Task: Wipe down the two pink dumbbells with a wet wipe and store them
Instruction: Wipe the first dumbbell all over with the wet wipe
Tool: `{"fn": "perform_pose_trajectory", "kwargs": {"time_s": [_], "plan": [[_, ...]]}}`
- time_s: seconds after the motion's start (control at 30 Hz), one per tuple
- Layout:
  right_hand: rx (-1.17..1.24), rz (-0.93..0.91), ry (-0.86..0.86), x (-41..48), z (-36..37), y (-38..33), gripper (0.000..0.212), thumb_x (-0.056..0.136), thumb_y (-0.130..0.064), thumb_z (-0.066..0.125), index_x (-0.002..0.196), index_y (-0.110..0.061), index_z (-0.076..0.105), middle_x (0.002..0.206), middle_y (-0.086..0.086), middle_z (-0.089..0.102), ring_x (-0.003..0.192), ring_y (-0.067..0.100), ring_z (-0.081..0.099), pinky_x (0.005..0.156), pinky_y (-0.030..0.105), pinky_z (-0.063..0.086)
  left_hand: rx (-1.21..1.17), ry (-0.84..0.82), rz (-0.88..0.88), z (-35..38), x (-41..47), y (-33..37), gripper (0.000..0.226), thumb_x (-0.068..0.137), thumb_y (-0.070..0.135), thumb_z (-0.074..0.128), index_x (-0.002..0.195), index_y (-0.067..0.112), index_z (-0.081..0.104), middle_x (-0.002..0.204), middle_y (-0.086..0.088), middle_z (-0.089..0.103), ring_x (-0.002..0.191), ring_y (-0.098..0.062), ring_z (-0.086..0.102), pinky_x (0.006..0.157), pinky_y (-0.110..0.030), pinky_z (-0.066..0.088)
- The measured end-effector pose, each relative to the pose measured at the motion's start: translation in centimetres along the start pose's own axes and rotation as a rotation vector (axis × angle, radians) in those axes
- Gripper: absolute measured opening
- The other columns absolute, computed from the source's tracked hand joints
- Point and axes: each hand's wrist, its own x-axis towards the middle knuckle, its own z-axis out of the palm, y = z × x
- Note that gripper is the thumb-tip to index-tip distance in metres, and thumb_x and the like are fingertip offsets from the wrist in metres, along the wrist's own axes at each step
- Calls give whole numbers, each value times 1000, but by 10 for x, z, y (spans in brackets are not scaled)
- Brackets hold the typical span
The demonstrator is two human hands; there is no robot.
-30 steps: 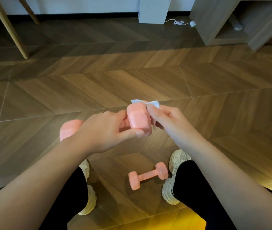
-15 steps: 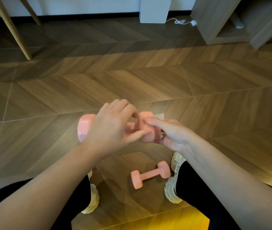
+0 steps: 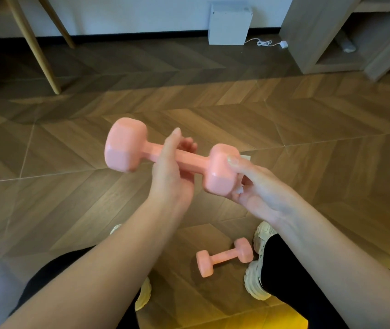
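From the head view, looking down past my forearms, I am holding one pink dumbbell (image 3: 172, 155) up in front of me, above the floor (image 3: 70, 210). My left hand (image 3: 170, 172) is wrapping around the middle of its bar, fingers curling behind and the thumb side facing me, so the weight is hanging steady and both heads are staying free to be cleaned. My right hand (image 3: 255, 186) is closing on the right-hand head, thumb lying across its top face, with the wet wipe (image 3: 245, 159) pinched between my fingers and the far side of that head; only small white edges of it are showing, above and below my hand. I judge I am rubbing that end now, which is why the grip sits so far out.

The held dumbbell's long axis is running nearly level, left to right across my view, its left head a little higher and its right head dipping toward my right hand.

The second dumbbell (image 3: 224, 257) is lying on the floor between my shoes (image 3: 258, 264), just beside the right one, its bar slanting up to the right. Neither hand is touching it, and I judge it is waiting its turn. Neither one is stored yet.
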Motion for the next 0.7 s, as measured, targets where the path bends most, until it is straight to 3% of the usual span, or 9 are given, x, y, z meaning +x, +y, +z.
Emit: {"fn": "perform_pose_trajectory", "kwargs": {"time_s": [0.1,0.2,0.3,0.37,0.47,0.53,0.57,0.63,0.7], "plan": [[-9,-34,-5,0,12,5,63,70,-36,79,122,-3,63,115,12,71,101,20,68,81,32,57,-216,18,-34,11,5,10,37,95,22,65,61,17,51,54,3,54,49,-12,57,64,-28,49],[-188,-231,52,0,17,7,54,76,-34,78,123,-10,66,115,3,73,108,16,67,91,33,54,-188,28,-21,15,9,18,38,95,20,58,62,20,40,48,7,36,40,-10,37,52,-26,38],[-650,-675,130,-6,21,13,42,88,-28,69,128,-15,65,114,-19,70,108,-2,63,91,16,47,-154,60,-11,13,11,22,35,94,17,55,65,20,36,48,7,31,40,-11,32,50,-25,35],[-903,-921,110,-8,23,20,45,94,-24,64,135,-7,58,136,-7,59,130,6,52,106,23,42,-160,89,-16,11,11,24,36,94,16,55,65,20,35,47,7,31,40,-11,32,51,-26,36],[-1161,-1108,19,-12,25,28,44,98,-27,55,135,-3,56,147,9,48,144,21,36,119,48,27,-182,113,-26,9,12,29,36,95,15,54,66,19,33,47,7,30,39,-10,31,47,-23,35],[-1181,-1108,-42,-14,25,27,43,101,-36,45,134,-13,57,152,7,42,148,23,27,120,57,14,-186,124,-23,8,12,30,36,96,14,53,67,19,32,47,7,30,40,-10,31,48,-22,33],[-1103,-1058,-61,-14,25,24,43,101,-40,43,137,-19,54,156,5,37,150,22,21,121,54,11,-184,125,-20,8,12,31,35,96,14,53,67,19,32,47,7,30,41,-10,30,51,-23,32],[-838,-799,-19,-15,27,14,54,95,-48,51,145,-31,43,160,-4,30,148,8,23,119,36,23,-175,121,-14,9,11,31,35,95,14,53,68,19,33,48,6,30,42,-10,30,54,-24,31],[-613,-408,11,-12,31,2,75,82,-58,63,148,-39,32,149,-14,42,132,-4,45,103,22,44,-158,112,-16,8,10,30,34,95,14,54,68,19,33,50,6,30,43,-10,31,55,-25,31]]}}
